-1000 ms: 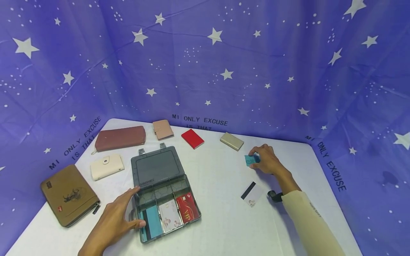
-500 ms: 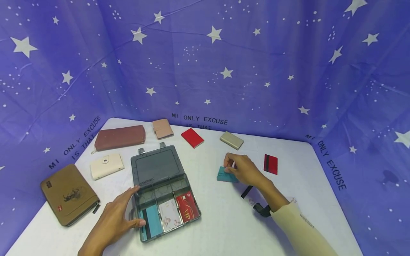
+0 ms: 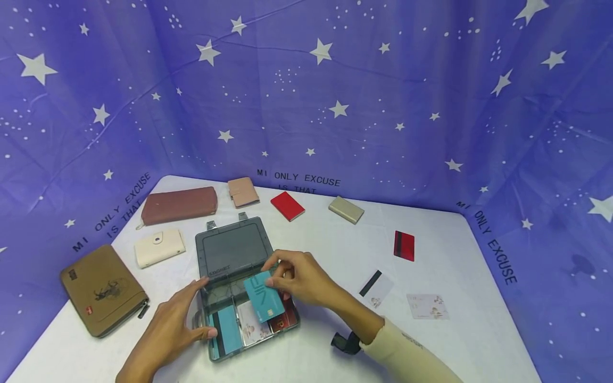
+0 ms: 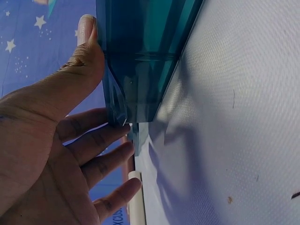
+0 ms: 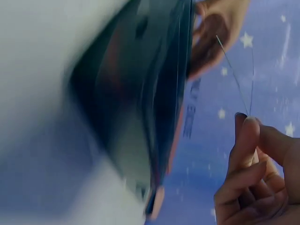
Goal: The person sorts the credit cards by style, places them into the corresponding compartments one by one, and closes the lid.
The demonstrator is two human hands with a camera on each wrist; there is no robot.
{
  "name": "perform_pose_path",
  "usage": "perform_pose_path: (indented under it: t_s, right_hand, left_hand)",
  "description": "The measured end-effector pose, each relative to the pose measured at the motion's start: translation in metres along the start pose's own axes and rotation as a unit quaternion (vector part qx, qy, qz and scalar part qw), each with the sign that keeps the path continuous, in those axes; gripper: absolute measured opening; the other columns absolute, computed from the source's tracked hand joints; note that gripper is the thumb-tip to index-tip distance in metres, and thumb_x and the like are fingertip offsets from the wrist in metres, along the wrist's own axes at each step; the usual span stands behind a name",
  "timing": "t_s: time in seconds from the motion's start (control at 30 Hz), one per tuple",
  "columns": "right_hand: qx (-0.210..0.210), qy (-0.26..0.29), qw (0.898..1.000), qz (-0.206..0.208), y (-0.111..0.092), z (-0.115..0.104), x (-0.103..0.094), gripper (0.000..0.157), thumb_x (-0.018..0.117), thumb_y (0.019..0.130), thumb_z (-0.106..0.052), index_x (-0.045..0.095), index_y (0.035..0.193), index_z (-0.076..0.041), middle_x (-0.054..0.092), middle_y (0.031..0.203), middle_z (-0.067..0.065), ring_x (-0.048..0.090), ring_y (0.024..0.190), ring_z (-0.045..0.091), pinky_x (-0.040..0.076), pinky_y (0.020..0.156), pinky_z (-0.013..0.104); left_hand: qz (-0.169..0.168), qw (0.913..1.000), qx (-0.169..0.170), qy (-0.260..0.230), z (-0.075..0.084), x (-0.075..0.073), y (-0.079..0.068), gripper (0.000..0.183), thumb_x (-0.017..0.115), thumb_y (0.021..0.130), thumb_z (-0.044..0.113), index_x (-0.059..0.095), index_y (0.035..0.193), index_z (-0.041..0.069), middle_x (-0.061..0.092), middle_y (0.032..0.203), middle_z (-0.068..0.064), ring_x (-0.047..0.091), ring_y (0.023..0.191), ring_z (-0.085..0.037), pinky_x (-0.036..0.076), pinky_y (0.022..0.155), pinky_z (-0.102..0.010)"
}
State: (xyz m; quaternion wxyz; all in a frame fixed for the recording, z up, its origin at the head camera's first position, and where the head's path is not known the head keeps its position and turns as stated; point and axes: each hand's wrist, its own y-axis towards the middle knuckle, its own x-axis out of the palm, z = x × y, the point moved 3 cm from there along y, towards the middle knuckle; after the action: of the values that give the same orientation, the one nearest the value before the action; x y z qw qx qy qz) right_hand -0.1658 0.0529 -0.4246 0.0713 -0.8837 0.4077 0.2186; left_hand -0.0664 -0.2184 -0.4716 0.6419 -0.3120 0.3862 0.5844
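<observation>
My right hand (image 3: 301, 277) pinches a teal VIP card (image 3: 263, 296) by one corner above the grey see-through box (image 3: 255, 347), whose lid (image 3: 234, 247) is folded back. In the right wrist view the card shows as thin edges above the right hand's fingers (image 5: 246, 140). Inside the box's front row lie a teal card with a dark stripe (image 3: 230, 330), a white card (image 3: 251, 325) and a red card (image 3: 286, 319), partly covered. My left hand (image 3: 171, 324) rests on the box's left side, thumb on the rim, other fingers fairly straight and spread in the left wrist view.
On the right lie a red card (image 3: 404, 246), a white striped card (image 3: 377, 289) and a pale card (image 3: 428, 307). Behind and left of the box are several wallets: brown (image 3: 105, 290), cream (image 3: 159, 248), maroon (image 3: 180, 206), pink (image 3: 243, 192). A red booklet (image 3: 288, 206) and gold case (image 3: 346, 210) lie at the back.
My right hand has carried the teal card leftward from the table's right side to above the box. The red and pale cards on the right came into view. My left hand stays put.
</observation>
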Motion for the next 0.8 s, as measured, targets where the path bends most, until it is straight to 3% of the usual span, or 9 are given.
perform_pose_path:
  t_s: [0.13,0.33,0.4,0.47,0.57,0.63,0.7,0.8]
  right_hand:
    - [0.007,-0.011,1.000,-0.007,0.009,-0.005,0.032,0.019,0.078,0.087,-0.018,0.069,0.104,-0.017,0.072,0.071,-0.006,0.065,0.052,0.026,0.053,0.045,0.025]
    - [0.011,-0.138,0.990,-0.009,0.019,-0.009,0.076,0.020,0.080,0.085,-0.026,0.071,0.101,-0.018,0.066,0.067,-0.019,0.058,0.055,-0.004,0.048,0.050,0.014]
    - [-0.011,-0.208,0.978,-0.004,0.021,-0.011,0.088,0.020,0.082,0.083,-0.028,0.072,0.099,-0.019,0.062,0.068,-0.020,0.051,0.057,-0.009,0.044,0.051,0.010]
    - [-0.035,-0.283,0.959,0.001,0.022,-0.012,0.097,0.019,0.082,0.082,-0.031,0.074,0.096,-0.021,0.060,0.070,-0.019,0.048,0.058,-0.009,0.040,0.050,0.009]
    - [-0.056,-0.374,0.926,-0.006,0.022,-0.013,0.106,0.015,0.082,0.082,-0.037,0.077,0.092,-0.026,0.062,0.076,-0.016,0.052,0.066,-0.004,0.040,0.052,0.011]
    - [-0.060,-0.401,0.914,-0.022,0.021,-0.012,0.109,0.015,0.080,0.084,-0.041,0.079,0.093,-0.029,0.066,0.083,-0.015,0.059,0.075,0.000,0.046,0.055,0.014]
    - [-0.062,-0.402,0.913,-0.040,0.020,-0.011,0.108,0.018,0.077,0.085,-0.045,0.079,0.097,-0.031,0.067,0.087,-0.015,0.060,0.081,0.002,0.047,0.058,0.015]
    - [-0.072,-0.351,0.932,-0.053,0.016,-0.010,0.096,0.025,0.074,0.088,-0.045,0.077,0.107,-0.029,0.065,0.091,-0.015,0.057,0.083,0.000,0.045,0.061,0.012]
  left_hand:
    - [0.000,1.0000,-0.001,0.000,0.000,0.000,0.001,0.106,0.090,0.065,0.043,0.038,0.153,0.015,0.046,0.152,-0.020,0.048,0.134,-0.047,0.042,0.102,-0.069]
    - [0.001,1.0000,0.002,0.002,0.001,0.000,-0.001,0.104,0.089,0.066,0.044,0.038,0.152,0.015,0.047,0.150,-0.021,0.050,0.131,-0.047,0.044,0.098,-0.069]
    - [0.004,1.0000,0.005,0.001,0.001,0.000,-0.001,0.104,0.089,0.066,0.044,0.039,0.152,0.014,0.048,0.150,-0.021,0.050,0.131,-0.047,0.044,0.098,-0.069]
    - [0.007,1.0000,0.006,-0.001,0.001,0.000,-0.001,0.104,0.090,0.065,0.043,0.039,0.152,0.014,0.048,0.150,-0.021,0.050,0.132,-0.047,0.044,0.098,-0.069]
    - [0.008,1.0000,0.005,-0.003,0.001,0.000,-0.002,0.104,0.090,0.065,0.041,0.040,0.152,0.013,0.048,0.150,-0.021,0.049,0.132,-0.047,0.044,0.099,-0.068]
    - [0.006,1.0000,0.003,-0.002,0.001,0.000,-0.002,0.104,0.091,0.065,0.040,0.039,0.152,0.014,0.047,0.151,-0.021,0.049,0.133,-0.046,0.043,0.100,-0.068]
    - [0.004,1.0000,0.002,-0.001,0.001,0.000,-0.002,0.104,0.091,0.065,0.040,0.039,0.152,0.014,0.047,0.151,-0.021,0.049,0.132,-0.047,0.043,0.099,-0.069]
    - [0.006,1.0000,0.004,-0.001,0.001,0.000,-0.002,0.104,0.090,0.065,0.041,0.039,0.152,0.014,0.047,0.151,-0.020,0.049,0.132,-0.047,0.042,0.099,-0.071]
